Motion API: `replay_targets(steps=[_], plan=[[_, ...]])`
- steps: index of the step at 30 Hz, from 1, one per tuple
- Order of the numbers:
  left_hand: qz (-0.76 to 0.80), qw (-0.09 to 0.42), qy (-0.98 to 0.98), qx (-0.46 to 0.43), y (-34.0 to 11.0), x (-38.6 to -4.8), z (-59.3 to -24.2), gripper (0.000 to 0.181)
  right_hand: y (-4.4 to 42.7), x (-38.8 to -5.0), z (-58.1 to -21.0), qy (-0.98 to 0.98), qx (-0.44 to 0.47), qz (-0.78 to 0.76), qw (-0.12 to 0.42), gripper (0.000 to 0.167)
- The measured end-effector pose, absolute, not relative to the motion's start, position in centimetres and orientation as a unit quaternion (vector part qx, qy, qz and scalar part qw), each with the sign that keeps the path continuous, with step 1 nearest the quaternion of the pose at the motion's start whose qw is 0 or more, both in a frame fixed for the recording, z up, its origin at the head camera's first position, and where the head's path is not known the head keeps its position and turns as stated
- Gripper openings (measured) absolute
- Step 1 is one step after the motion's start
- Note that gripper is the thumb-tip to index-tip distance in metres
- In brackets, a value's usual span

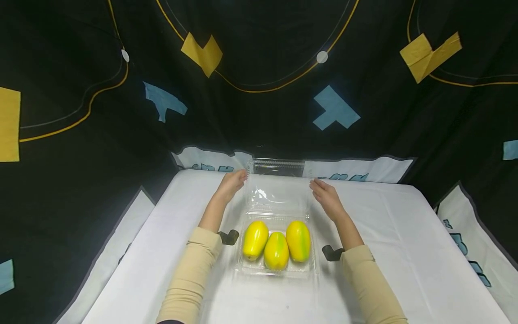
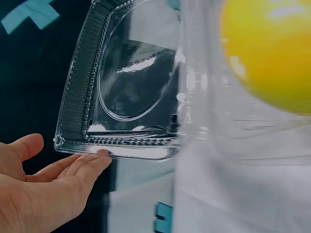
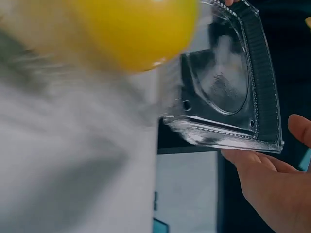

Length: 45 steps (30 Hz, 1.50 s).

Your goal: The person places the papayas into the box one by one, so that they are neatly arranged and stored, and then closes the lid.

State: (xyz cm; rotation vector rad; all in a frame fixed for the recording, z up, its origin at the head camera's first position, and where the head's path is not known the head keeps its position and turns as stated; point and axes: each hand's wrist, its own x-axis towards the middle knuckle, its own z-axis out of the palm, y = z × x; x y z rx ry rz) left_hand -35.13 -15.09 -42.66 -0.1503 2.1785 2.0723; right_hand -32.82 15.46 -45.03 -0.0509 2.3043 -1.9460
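Observation:
A clear plastic clamshell box (image 1: 276,272) lies on the table with its lid (image 1: 279,193) raised at the far side. Inside the base are three glossy yellow oblong fruits: a left one (image 1: 255,240), a middle one (image 1: 277,251) and a right one (image 1: 298,241) streaked with green. My left hand (image 1: 232,183) is at the lid's left edge, and in the left wrist view its extended fingers (image 2: 87,167) touch the lid's side. On the opposite edge, my right hand (image 1: 327,197) touches the lid with straight fingers (image 3: 243,158), its thumb held apart.
A white cloth covers the table (image 1: 388,234). Behind it hangs a black curtain (image 1: 259,121) bearing yellow and blue patches. White cloth strips (image 1: 356,170) with blue lettering run along the table's far edge.

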Motion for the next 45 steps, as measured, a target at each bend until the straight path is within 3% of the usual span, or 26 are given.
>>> replay_targets(steps=[5, 18, 23, 32, 38, 45], plan=[[0.695, 0.039, 0.717, -0.038, -14.9, -34.2, -40.5, 0.048, 15.0, -31.2, -41.9, 0.746, -0.017, -0.664, 0.051, 0.059], [0.684, 0.002, 0.729, -0.011, -15.1, -29.3, -37.6, 0.051, 15.0, -29.6, -39.9, 0.737, 0.009, -0.675, 0.041, 0.073], [0.668, -0.044, 0.743, -0.003, -14.9, -27.3, -37.4, 0.045, 14.9, -28.1, -39.2, 0.738, 0.013, -0.674, 0.036, 0.079], [0.532, -0.143, 0.833, -0.052, -14.1, -24.2, -38.9, 0.038, 14.2, -24.5, -39.9, 0.763, 0.022, -0.645, 0.03, 0.075], [0.534, -0.134, 0.834, -0.037, -13.9, -22.0, -40.1, 0.033, 14.7, -22.1, -41.1, 0.76, 0.009, -0.65, 0.034, 0.07], [0.551, -0.089, 0.829, 0.006, -14.3, -19.0, -42.2, 0.046, 15.0, -18.9, -43.1, 0.782, -0.038, -0.621, 0.026, 0.061]])
